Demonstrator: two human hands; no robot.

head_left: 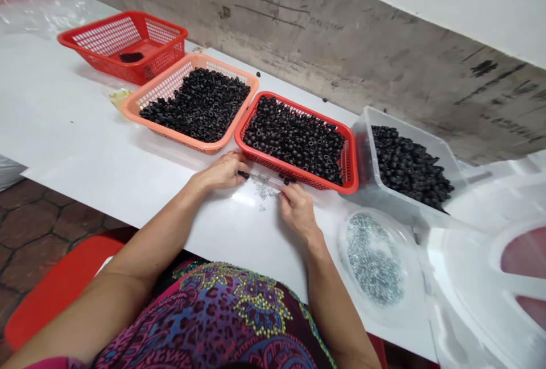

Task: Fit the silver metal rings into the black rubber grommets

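Observation:
My left hand [227, 171] is closed at the table, its fingertips pinching a small black piece [243, 174]. To its right, my right hand [296, 205] has bent, closed fingers with small black pieces [286, 180] at their tips. Their exact shape is too small to make out. Between both hands lies a scatter of tiny shiny silvery pieces [263, 188]. Just beyond them stands a red basket [350, 171] full of small black ring-like pieces [294, 140].
An orange basket [215, 146] of black pieces and a red basket [123, 70] with one dark item stand leftward. On the right are a clear bin [371, 147] of black parts, a round tray of silvery bits [371, 261] and a white chair [473, 266]. A wall [298, 28] backs the table.

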